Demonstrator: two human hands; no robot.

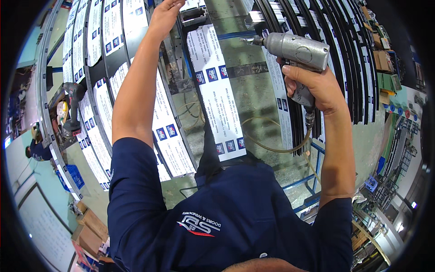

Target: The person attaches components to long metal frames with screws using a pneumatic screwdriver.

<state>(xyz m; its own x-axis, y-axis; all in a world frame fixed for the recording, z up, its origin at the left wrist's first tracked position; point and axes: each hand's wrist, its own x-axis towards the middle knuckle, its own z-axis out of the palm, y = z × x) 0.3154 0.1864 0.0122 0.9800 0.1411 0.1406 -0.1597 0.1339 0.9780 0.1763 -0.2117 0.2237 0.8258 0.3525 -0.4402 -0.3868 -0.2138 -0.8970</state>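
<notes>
My right hand is wrapped round the grip of a silver air impact driver. Its bit points left, clear of any surface. A hose coupling hangs from the handle's base. At the top edge, my left hand has its fingers drawn together beside a black fitting on a profile. What those fingers hold, if anything, is hidden. The long profile, covered in white printed protective film, runs from that fitting toward my waist, between my arms.
Several film-covered panels lie at the left, with a cordless drill beside them. Black and white profiles are racked at the right. A yellowish air hose loops under the middle profile. Another person is at far left.
</notes>
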